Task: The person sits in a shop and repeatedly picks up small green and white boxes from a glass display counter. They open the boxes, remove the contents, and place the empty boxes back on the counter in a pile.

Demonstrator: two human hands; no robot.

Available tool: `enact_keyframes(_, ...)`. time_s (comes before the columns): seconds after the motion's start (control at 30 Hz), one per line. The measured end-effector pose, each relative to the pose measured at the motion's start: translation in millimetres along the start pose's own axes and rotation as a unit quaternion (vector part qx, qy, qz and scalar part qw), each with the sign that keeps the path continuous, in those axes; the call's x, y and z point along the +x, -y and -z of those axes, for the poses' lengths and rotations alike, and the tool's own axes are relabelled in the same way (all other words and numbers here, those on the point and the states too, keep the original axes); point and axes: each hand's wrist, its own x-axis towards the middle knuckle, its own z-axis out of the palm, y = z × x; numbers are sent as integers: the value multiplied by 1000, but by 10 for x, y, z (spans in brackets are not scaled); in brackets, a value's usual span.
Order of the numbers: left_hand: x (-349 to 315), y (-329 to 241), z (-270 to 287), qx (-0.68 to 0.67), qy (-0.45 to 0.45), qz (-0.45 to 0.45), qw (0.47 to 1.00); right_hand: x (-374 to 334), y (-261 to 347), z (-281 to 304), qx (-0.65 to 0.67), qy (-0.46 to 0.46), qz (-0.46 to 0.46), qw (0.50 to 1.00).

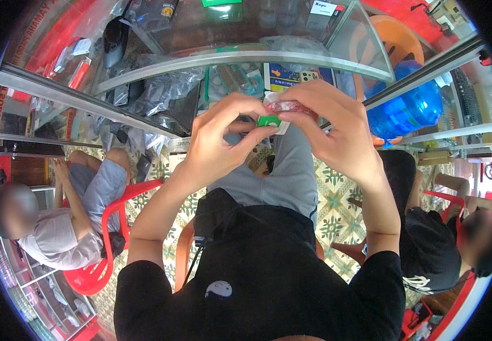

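In front of my chest, my left hand (220,128) grips a small green and white box (269,121) between thumb and fingers. My right hand (336,128) pinches a small clear plastic packet with reddish contents (285,106) at the top of that box. The packet touches the box's upper end; how far it sits inside I cannot tell. Both hands are above my lap, close to the glass display case. Just beyond them, in the case, lie a blue and yellow printed package (283,79) and a teal-coloured package (251,82).
The glass case's metal frame (240,57) curves across ahead of me, with crumpled clear plastic bags (169,88) in it. A blue water jug (407,102) stands at the right. One person (64,233) sits on a red chair (109,238) at my left, another (427,244) at my right.
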Motion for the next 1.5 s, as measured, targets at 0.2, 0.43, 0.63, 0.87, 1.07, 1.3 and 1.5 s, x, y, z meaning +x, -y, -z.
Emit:
enact_keyframes(0.2, -35, -6, -2, 10, 3, 16, 1000, -14, -44, -1, -31, 25, -20, 999)
enact_keyframes(0.43, -63, 17, 4, 7, -7, 24, 1000, -13, -55, -49, -1, -2, -33, 999)
enact_keyframes(0.63, -108, 47, -7, -40, -24, 52, 998, -13, -124, -91, 19, -1, -11, 1000)
enact_keyframes(0.87, -172, 100, -27, -151, -55, 39, 986, -44, -114, -131, 21, -9, 11, 1000)
enact_keyframes(1.07, -236, 114, -35, -154, -60, 19, 986, -129, -187, -146, 48, 13, -19, 999)
enact_keyframes(1.3, -257, 126, -68, -157, -73, -14, 985, -186, -94, -183, 105, -63, -35, 992)
enact_keyframes(1.5, -256, 111, -60, -138, -76, -35, 987, -237, -147, -190, 109, -95, -5, 989)
